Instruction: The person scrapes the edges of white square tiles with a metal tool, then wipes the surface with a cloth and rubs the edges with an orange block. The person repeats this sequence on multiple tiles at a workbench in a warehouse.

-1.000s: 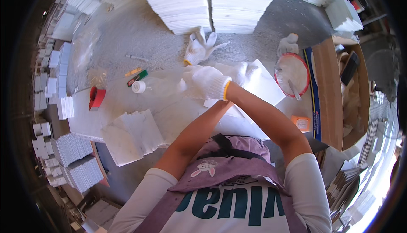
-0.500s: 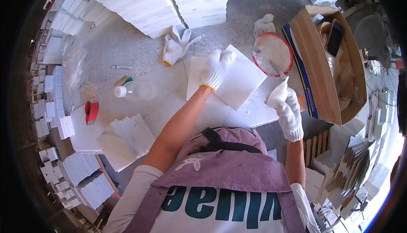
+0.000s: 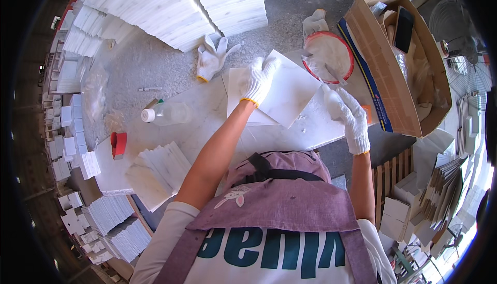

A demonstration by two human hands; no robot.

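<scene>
Clearly, the relation that counts is nozzle to tile: the white bottle (image 3: 333,102) sits just right of the top tile (image 3: 296,93), its long axis slanting away from the wearer and a little leftward, with the nozzle end close by the tile's right corner. Whether the tip touches the tile or hangs over it, I cannot tell. The right hand (image 3: 354,123) is closed around that bottle and is the nearer one to the corner. The left hand (image 3: 259,81) lies on the tile's far left part, fingers parted; I cannot tell whether they pinch an edge or merely press. The two hands are well apart, with most of the tile's white face bare between them. A lower tile (image 3: 236,85) juts out on the left. Room on the right is tight: the red-rimmed bowl (image 3: 327,48) stands just beyond the nozzle, and the carton (image 3: 370,38) closes off that side. The worktop (image 3: 274,138) shows bare stretches nearward, before its front edge, and leftward, as far as the clear bottle (image 3: 175,113).
</scene>
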